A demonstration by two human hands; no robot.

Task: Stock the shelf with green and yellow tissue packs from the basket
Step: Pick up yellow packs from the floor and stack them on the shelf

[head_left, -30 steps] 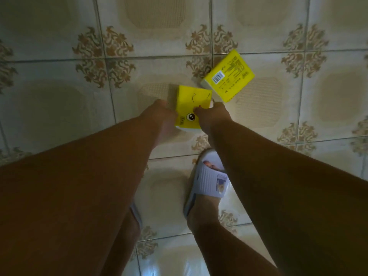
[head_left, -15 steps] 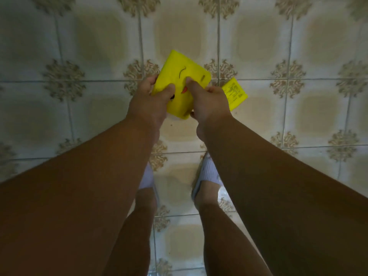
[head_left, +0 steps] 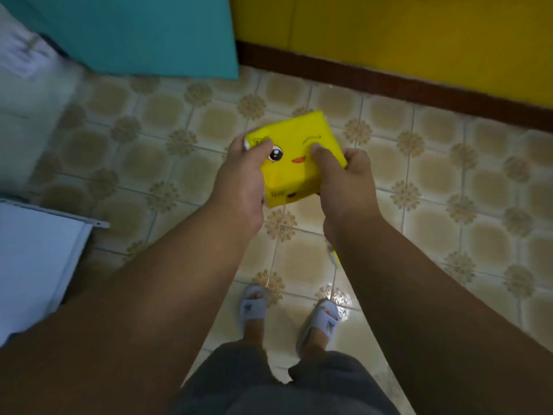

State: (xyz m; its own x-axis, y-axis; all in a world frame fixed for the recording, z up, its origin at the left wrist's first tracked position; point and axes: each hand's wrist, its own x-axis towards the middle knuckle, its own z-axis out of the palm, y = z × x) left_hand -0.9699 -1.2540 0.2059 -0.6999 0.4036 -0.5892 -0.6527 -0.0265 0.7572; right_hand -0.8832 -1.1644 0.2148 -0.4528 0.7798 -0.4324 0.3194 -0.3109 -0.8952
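Observation:
A yellow tissue pack (head_left: 299,172) with a winking cartoon face is held in front of me, above the tiled floor. My left hand (head_left: 239,187) grips its left side, thumb on the face by the eye. My right hand (head_left: 347,187) grips its right side, thumb pressed on the top near the wink. A sliver of a second yellow pack (head_left: 337,259) shows on the floor just behind my right forearm, mostly hidden. No basket and no green pack are in view.
A white shelf or cabinet edge (head_left: 45,244) stands at the left. A teal panel (head_left: 143,34) and a yellow wall (head_left: 404,34) with a dark skirting (head_left: 389,82) lie ahead. My feet in pale sandals (head_left: 254,307) stand on patterned tiles.
I have risen from the floor with the yellow pack in both hands; it is higher and turned face-up. The view lifted from the tiles to the wall and shelf. The other pack stayed on the floor.

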